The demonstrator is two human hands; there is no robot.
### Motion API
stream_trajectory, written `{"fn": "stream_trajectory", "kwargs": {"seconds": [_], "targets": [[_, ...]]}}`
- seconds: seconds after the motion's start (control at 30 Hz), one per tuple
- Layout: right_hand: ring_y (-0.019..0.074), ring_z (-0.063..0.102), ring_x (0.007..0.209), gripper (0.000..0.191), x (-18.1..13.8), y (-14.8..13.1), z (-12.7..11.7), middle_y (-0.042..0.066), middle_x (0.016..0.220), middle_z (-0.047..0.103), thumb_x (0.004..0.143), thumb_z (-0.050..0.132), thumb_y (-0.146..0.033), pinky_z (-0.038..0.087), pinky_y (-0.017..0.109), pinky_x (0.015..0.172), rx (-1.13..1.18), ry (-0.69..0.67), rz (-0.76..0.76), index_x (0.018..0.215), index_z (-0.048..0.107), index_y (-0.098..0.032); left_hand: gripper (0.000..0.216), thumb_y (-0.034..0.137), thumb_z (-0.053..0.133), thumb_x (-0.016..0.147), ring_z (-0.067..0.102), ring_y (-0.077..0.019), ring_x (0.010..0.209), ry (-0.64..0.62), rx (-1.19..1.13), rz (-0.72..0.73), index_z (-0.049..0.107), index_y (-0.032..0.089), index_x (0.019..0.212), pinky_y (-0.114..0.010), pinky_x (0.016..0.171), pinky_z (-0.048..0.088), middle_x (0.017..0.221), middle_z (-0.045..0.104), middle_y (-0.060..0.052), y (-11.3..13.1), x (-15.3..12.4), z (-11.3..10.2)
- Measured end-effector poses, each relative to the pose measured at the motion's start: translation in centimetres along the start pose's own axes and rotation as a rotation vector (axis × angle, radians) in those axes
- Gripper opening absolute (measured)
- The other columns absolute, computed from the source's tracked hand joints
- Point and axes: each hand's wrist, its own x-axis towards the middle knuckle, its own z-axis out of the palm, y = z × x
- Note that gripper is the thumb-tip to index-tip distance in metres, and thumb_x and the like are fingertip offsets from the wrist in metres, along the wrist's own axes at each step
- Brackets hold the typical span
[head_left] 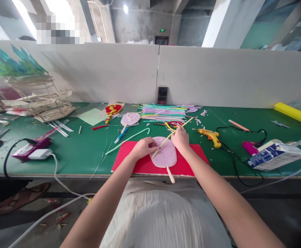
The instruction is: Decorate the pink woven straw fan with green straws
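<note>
A pale yellow pipe cleaner (164, 142) runs slantwise over a pink round fan (167, 156) with a short wooden-looking handle (170, 175). Near its lower end, the fingers of my left hand (146, 147) are closed on the pipe cleaner. Higher up, my right hand (180, 138) grips it, with the upper tip sticking out past the fingers. The fan lies flat on a red board (127, 156) at the table's front edge, its handle jutting over that edge. Behind my right hand, red-handled scissors (175, 124) are partly hidden.
A bundle of coloured pipe cleaners (163, 112) lies at the back, beside a smaller pink fan (130, 119) and a red-yellow one (113, 109). A yellow glue gun (209, 136) with a black cord sits right. A power strip (31, 148) and a carton (277, 156) flank the workspace.
</note>
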Motion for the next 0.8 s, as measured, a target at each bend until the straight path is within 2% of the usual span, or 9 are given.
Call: {"fn": "stream_trajectory", "kwargs": {"seconds": [0.1, 0.2, 0.33, 0.4, 0.43, 0.5, 0.6, 0.7, 0.8], "targets": [[0.0309, 0.048, 0.111, 0.042, -0.1, 0.0, -0.1, 0.023, 0.113, 0.054, 0.078, 0.045, -0.014, 0.040, 0.042, 0.087, -0.048, -0.012, 0.023, 0.119, 0.042, -0.006, 0.015, 0.033, 0.061, 0.071, 0.052, -0.0109, 0.063, -0.062, -0.010, -0.004, 0.063, 0.020, 0.079, -0.021, 0.058, 0.041, 0.072, 0.058, 0.001, -0.3, 0.0, 0.3], [0.0279, 0.048, 0.112, 0.040, 0.1, 0.2, -0.3, 0.020, 0.116, 0.055, 0.080, 0.045, -0.015, 0.039, 0.038, 0.089, -0.082, -0.101, -0.032, 0.119, 0.044, -0.006, 0.015, 0.032, 0.062, 0.071, 0.050, -0.0102, 0.062, -0.070, -0.032, -0.002, 0.062, 0.019, 0.079, -0.021, 0.057, 0.040, 0.071, 0.056, 0.001, -0.6, 0.1, 0.5], [0.0244, 0.053, 0.109, 0.037, 1.8, 1.6, -1.9, 0.014, 0.116, 0.059, 0.079, 0.055, -0.027, 0.041, 0.032, 0.089, 0.046, -0.412, -0.224, 0.113, 0.054, -0.013, 0.016, 0.033, 0.058, 0.073, 0.051, -0.0107, 0.063, -0.062, -0.030, -0.002, 0.062, 0.018, 0.078, -0.021, 0.058, 0.040, 0.072, 0.058, 0.001, -0.6, 0.1, 0.6], [0.0232, 0.059, 0.101, 0.028, 3.3, 2.7, -3.2, 0.009, 0.108, 0.064, 0.075, 0.062, -0.031, 0.043, 0.032, 0.086, 0.137, -0.560, -0.288, 0.099, 0.062, -0.017, 0.017, 0.033, 0.054, 0.077, 0.053, -0.0116, 0.066, -0.052, -0.014, -0.013, 0.062, 0.018, 0.079, -0.022, 0.060, 0.040, 0.074, 0.060, 0.000, -0.6, 0.1, 0.5], [0.0220, 0.061, 0.095, 0.019, 4.2, 3.3, -3.8, 0.007, 0.101, 0.067, 0.075, 0.062, -0.028, 0.045, 0.031, 0.083, 0.188, -0.575, -0.286, 0.091, 0.063, -0.018, 0.018, 0.033, 0.052, 0.079, 0.053, -0.0120, 0.067, -0.043, -0.006, -0.021, 0.062, 0.018, 0.079, -0.022, 0.061, 0.040, 0.075, 0.060, -0.001, -0.6, 0.2, 0.5], [0.0201, 0.063, 0.086, 0.007, 6.2, 4.3, -4.8, 0.007, 0.091, 0.069, 0.075, 0.061, -0.022, 0.046, 0.031, 0.080, 0.319, -0.513, -0.229, 0.080, 0.063, -0.017, 0.020, 0.032, 0.047, 0.082, 0.055, -0.0127, 0.069, -0.007, 0.008, -0.032, 0.061, 0.018, 0.080, -0.023, 0.064, 0.041, 0.077, 0.061, -0.002, -0.5, 0.3, 0.4], [0.0199, 0.065, 0.076, 0.005, 9.0, 4.9, -5.2, 0.009, 0.078, 0.070, 0.075, 0.062, -0.019, 0.048, 0.033, 0.073, 0.529, -0.407, -0.087, 0.074, 0.060, -0.014, 0.024, 0.031, 0.041, 0.086, 0.055, -0.0132, 0.072, 0.087, 0.032, -0.040, 0.060, 0.017, 0.078, -0.023, 0.067, 0.041, 0.078, 0.061, -0.003, -0.4, 0.5, 0.2], [0.0176, 0.065, 0.066, 0.013, 11.3, 4.2, -3.9, 0.010, 0.072, 0.069, 0.084, 0.051, -0.022, 0.049, 0.031, 0.064, 0.563, -0.373, -0.035, 0.074, 0.054, -0.015, 0.028, 0.032, 0.036, 0.088, 0.056, -0.0138, 0.075, 0.163, 0.061, -0.072, 0.058, 0.018, 0.077, -0.023, 0.069, 0.041, 0.079, 0.060, -0.003, -0.4, 0.4, 0.0], [0.0159, 0.063, 0.060, 0.016, 13.1, 3.0, -1.5, 0.009, 0.072, 0.068, 0.086, 0.047, -0.027, 0.049, 0.029, 0.058, 0.491, -0.314, -0.003, 0.076, 0.053, -0.016, 0.029, 0.033, 0.036, 0.088, 0.056, -0.0142, 0.075, 0.178, 0.090, -0.106, 0.057, 0.018, 0.076, -0.023, 0.068, 0.040, 0.079, 0.059, -0.003, -0.5, 0.2, -0.2]]}}
